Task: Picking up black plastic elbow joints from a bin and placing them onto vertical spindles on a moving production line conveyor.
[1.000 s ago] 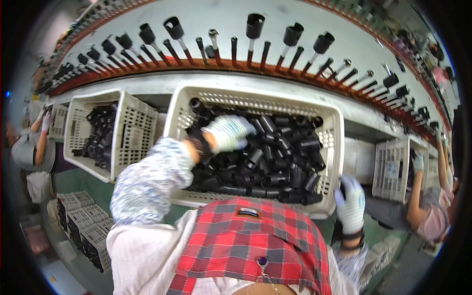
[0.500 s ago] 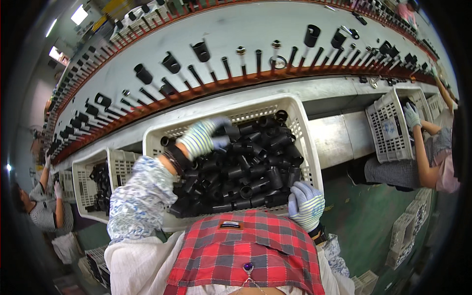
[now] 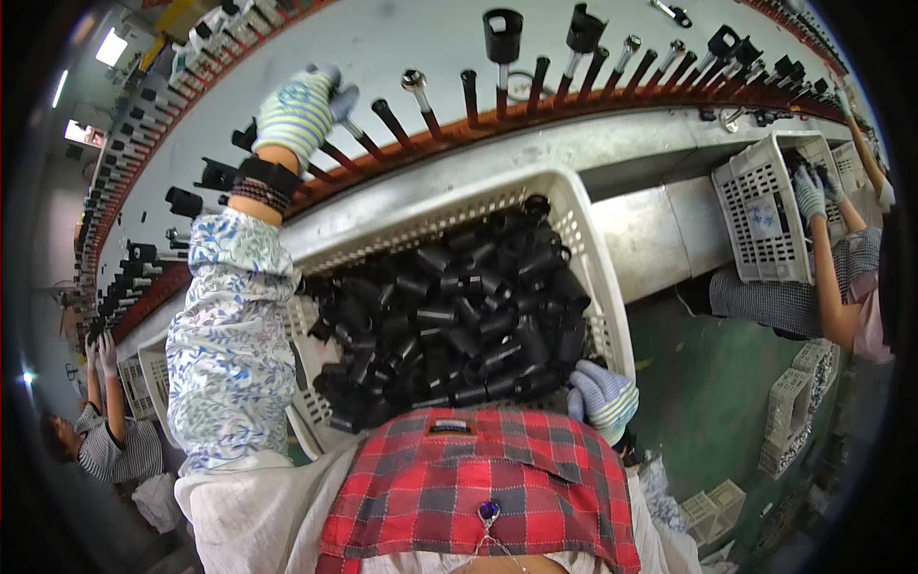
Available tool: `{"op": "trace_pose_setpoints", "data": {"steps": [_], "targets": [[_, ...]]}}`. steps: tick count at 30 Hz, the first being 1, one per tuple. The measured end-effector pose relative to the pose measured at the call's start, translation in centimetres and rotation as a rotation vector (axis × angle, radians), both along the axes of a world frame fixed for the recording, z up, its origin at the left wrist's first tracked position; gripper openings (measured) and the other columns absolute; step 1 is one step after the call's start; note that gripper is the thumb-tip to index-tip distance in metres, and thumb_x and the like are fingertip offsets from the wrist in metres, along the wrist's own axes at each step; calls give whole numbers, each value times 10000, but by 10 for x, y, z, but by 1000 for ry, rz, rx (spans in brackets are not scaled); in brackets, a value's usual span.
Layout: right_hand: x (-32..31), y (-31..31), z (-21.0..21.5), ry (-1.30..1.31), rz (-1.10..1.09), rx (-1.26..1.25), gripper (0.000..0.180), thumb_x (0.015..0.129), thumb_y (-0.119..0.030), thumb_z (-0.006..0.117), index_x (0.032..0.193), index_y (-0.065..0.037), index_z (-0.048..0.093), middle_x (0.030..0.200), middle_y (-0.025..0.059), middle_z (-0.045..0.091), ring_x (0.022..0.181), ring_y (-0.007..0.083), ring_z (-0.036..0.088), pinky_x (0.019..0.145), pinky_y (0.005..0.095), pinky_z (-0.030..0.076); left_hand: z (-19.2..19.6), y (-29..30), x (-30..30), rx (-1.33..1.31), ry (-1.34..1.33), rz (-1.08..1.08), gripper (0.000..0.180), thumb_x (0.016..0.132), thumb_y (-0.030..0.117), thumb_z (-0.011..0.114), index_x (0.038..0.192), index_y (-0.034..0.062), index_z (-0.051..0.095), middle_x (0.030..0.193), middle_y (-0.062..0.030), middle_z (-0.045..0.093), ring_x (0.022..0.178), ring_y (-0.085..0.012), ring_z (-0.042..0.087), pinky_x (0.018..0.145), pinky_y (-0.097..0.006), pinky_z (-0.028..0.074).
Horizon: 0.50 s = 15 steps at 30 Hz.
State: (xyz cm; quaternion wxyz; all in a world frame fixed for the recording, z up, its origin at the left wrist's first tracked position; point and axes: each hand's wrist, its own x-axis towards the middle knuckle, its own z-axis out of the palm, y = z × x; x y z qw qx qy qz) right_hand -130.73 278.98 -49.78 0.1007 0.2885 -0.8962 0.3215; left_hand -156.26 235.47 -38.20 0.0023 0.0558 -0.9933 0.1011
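Note:
My left hand, in a striped knit glove, reaches out over the rack of upright rods at the far left. Its fingers are curled at the top of a shiny rod; whatever they hold is hidden by the glove. In front of me a white plastic basket is filled with black tube-shaped pieces. At its near right corner my right hand, gloved alike, is curled over the rim. Farther along the rack, a black cup-shaped piece sits on top of a rod.
A red-brown rail carries the rods along the pale worktop. Another white basket stands at the right, with a co-worker's gloved hand in it. A second co-worker is at the far left. Crates stand on the green floor.
My left hand has moved from above the black pieces in the basket, up and left to the rods. The right hand stays at the basket corner. The rods appear shifted in the picture.

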Motion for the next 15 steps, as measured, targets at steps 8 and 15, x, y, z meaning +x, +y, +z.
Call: {"op": "trace_pose_setpoints", "data": {"steps": [8, 15], "targets": [[-7, -10, 8, -13, 5, 21, 228, 718, -83, 672, 941, -42, 647, 961, 137, 672, 779, 310, 656, 681, 401, 523, -9, -45, 45, 112, 284, 5, 503, 910, 473, 591, 1253, 105, 595, 935, -130, 701, 887, -310, 675, 810, -413, 513], [1, -8, 7, 11, -89, -58, 133, 740, -113, 669, 856, -48, 664, 895, 122, 681, 751, 306, 661, 694, 404, 527, -112, 123, 197, 186, -407, -570, 193, 751, 213, 657, 884, 73, 652, 853, -149, 651, 838, -301, 653, 716, -415, 533]]}}
